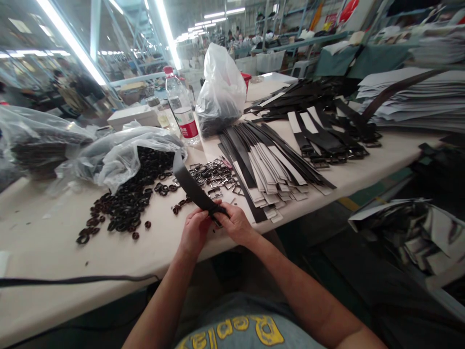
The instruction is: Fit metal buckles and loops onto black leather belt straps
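Observation:
My left hand [196,228] and my right hand [235,224] meet at the table's front edge, both closed on one black strap [192,186]. The strap's free end rises up and to the left from my fingers. A small dark metal buckle seems to sit at the held end, partly hidden by my fingers. Just beyond my hands lies a pile of metal buckles [218,174]. To its left, dark round rings [127,208] spill out of a clear plastic bag [105,155]. Right of my hands, black straps with white backing [269,165] lie in a fanned stack.
A plastic bottle [183,114] and a tied clear bag [220,92] stand behind the buckles. More straps with buckles [327,135] lie to the right, beside stacked sheets [410,97]. A dark cord [80,279] runs along the left front. An open container of scraps [417,237] stands below right.

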### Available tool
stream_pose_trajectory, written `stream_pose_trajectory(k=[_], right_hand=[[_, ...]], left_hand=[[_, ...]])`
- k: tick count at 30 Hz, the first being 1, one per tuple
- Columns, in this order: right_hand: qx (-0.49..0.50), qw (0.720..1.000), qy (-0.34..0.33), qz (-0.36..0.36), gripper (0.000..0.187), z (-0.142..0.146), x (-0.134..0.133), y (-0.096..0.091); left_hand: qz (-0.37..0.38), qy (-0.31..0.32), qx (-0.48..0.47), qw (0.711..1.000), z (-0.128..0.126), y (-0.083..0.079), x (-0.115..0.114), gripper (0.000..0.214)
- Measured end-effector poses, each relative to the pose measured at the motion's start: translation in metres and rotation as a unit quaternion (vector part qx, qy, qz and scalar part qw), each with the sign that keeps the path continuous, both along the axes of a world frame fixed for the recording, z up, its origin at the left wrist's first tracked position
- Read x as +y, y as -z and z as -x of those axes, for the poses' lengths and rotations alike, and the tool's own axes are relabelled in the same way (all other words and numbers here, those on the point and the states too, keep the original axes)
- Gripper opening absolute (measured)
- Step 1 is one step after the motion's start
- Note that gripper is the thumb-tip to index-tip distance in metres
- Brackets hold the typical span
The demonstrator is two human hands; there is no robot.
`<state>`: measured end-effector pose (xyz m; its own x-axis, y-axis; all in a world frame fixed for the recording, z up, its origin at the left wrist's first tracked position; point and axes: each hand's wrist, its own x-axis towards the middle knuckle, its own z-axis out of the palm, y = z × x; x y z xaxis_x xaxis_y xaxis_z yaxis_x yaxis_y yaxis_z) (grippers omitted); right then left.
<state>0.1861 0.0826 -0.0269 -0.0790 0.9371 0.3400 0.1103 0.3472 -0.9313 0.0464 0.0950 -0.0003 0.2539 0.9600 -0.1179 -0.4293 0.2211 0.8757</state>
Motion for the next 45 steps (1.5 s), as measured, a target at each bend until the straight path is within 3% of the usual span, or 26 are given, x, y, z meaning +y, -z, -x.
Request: stream_pose_trajectory(k=[4, 10, 13, 16, 22, 30, 33, 38, 42, 45], right_hand=[[0.007, 1.0, -0.01, 0.01, 0.022, 0.0, 0.001, 0.0], [0.148, 0.974, -0.133, 0.111, 0.041, -0.006, 0.006, 0.0], [0.168, 0.961, -0.167, 0.14, 0.049, -0.011, 0.007, -0.002], [0.174, 0.954, -0.185, 0.156, 0.051, -0.014, 0.008, -0.001], [0.182, 0.952, -0.183, 0.163, 0.051, -0.015, 0.011, 0.003], [0.177, 0.943, -0.215, 0.182, 0.054, -0.013, 0.011, -0.003], [0.177, 0.944, -0.201, 0.195, 0.055, -0.012, 0.012, -0.004], [0.183, 0.959, -0.109, 0.188, 0.054, -0.007, 0.01, -0.002], [0.174, 0.967, -0.057, 0.179, 0.051, -0.001, 0.008, -0.001], [0.178, 0.968, -0.044, 0.174, 0.05, 0.002, 0.007, -0.001]], left_hand=[[-0.02, -0.018, 0.007, 1.0, 0.0, 0.007, -0.002, 0.032], [-0.124, -0.06, 0.111, 0.984, 0.009, 0.026, -0.004, 0.03], [-0.172, -0.072, 0.178, 0.966, 0.017, 0.023, -0.002, 0.028], [-0.208, -0.039, 0.198, 0.957, 0.024, 0.016, 0.001, 0.027], [-0.249, -0.041, 0.255, 0.933, 0.025, 0.017, 0.003, 0.018], [-0.298, -0.152, 0.363, 0.869, 0.023, 0.027, 0.002, 0.019], [-0.328, -0.168, 0.395, 0.842, 0.019, 0.021, 0.001, 0.019], [-0.352, -0.184, 0.427, 0.812, 0.009, 0.015, 0.003, 0.021], [-0.33, -0.18, 0.433, 0.819, 0.006, 0.018, 0.002, 0.025], [-0.293, -0.153, 0.41, 0.85, 0.007, 0.017, 0.001, 0.029]])
